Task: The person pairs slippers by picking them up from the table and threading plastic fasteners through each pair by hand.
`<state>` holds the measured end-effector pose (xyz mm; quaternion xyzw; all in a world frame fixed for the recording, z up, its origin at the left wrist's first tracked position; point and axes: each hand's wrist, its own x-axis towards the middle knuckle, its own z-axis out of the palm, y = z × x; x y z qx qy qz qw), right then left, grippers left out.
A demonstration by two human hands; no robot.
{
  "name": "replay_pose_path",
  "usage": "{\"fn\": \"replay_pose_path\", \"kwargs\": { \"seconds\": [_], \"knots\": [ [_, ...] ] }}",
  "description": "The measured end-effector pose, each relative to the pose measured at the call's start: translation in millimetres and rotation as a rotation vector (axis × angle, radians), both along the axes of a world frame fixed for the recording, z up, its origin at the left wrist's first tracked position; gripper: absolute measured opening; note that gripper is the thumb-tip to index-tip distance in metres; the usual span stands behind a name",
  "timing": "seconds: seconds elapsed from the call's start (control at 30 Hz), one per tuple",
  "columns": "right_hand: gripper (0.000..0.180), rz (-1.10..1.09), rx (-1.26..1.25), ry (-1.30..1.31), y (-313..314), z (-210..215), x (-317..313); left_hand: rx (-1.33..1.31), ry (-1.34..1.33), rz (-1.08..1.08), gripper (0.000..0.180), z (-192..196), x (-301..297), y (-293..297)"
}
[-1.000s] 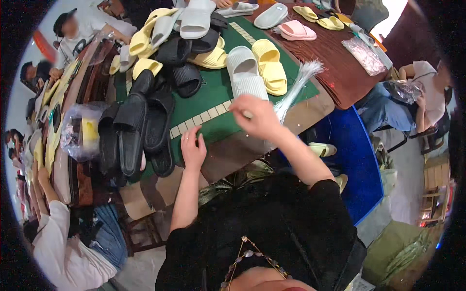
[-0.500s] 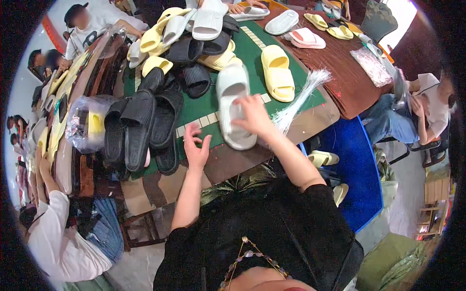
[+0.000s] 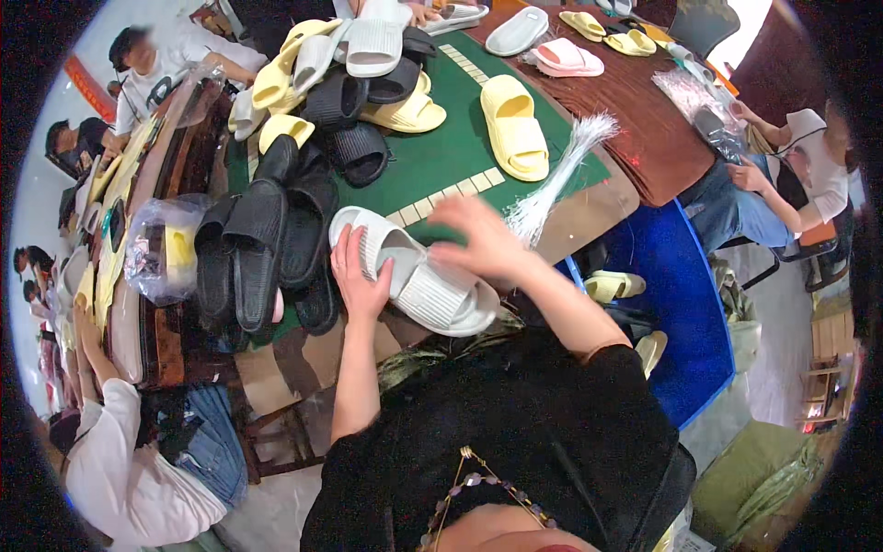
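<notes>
A pale grey ribbed slide slipper (image 3: pixel 446 296) lies aslant at the table's near edge, its strap facing up. A second one may overlap it at the left; I cannot tell for sure. My left hand (image 3: pixel 361 279) grips its left end, fingers over the outer side and thumb on the inner side. Just above its right part hovers my right hand (image 3: pixel 483 237), fingers spread, somewhat blurred and holding nothing. Left of my left hand stand several black slippers (image 3: pixel 258 239) leaning together. Beyond my right hand lies a yellow slipper (image 3: pixel 515 129).
A heap of yellow, grey and black slippers (image 3: pixel 354 101) covers the table's far left. White plastic ties (image 3: pixel 566 175) lie bundled on the right of the green mat (image 3: pixel 451 138). A blue bin (image 3: pixel 685 304) with slippers stands below at right. Other people (image 3: pixel 773 175) sit around.
The grey slipper has come nearer and turned from upright to slanting. My left hand has taken hold of its end; my right hand has let go and lifted off.
</notes>
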<state>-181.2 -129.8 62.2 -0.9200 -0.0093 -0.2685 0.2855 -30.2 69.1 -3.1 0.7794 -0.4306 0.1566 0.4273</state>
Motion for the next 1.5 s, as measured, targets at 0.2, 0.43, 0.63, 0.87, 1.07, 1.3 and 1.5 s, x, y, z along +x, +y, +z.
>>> {"fn": "replay_pose_path", "kwargs": {
  "seconds": [0.2,0.43,0.63,0.87,1.07,1.3,1.5],
  "knots": [
    [0.057,-0.759,-0.080,-0.097,-156,-30,41,-0.077,-0.012,0.006,0.061,-5,-4,2],
    [0.064,-0.807,-0.149,0.294,-182,-36,54,-0.074,0.009,0.018,0.060,-6,-6,2],
    [0.060,-0.664,-0.246,0.370,-92,-27,56,-0.089,0.041,0.025,0.059,-5,-9,-2],
    [0.043,-0.352,-0.049,0.009,-87,-10,58,-0.046,0.021,0.032,0.059,-5,-5,-4],
    [0.041,-0.529,0.714,-0.419,-294,-40,106,-0.038,0.032,0.020,0.060,0,-5,-14],
    [0.049,-0.619,1.626,-0.516,-455,-73,146,-0.080,0.034,0.017,0.058,-4,-3,-9],
    [0.023,-0.638,1.705,-0.645,-505,-94,160,-0.088,0.080,0.024,0.060,-12,-3,-9]
  ]
}}
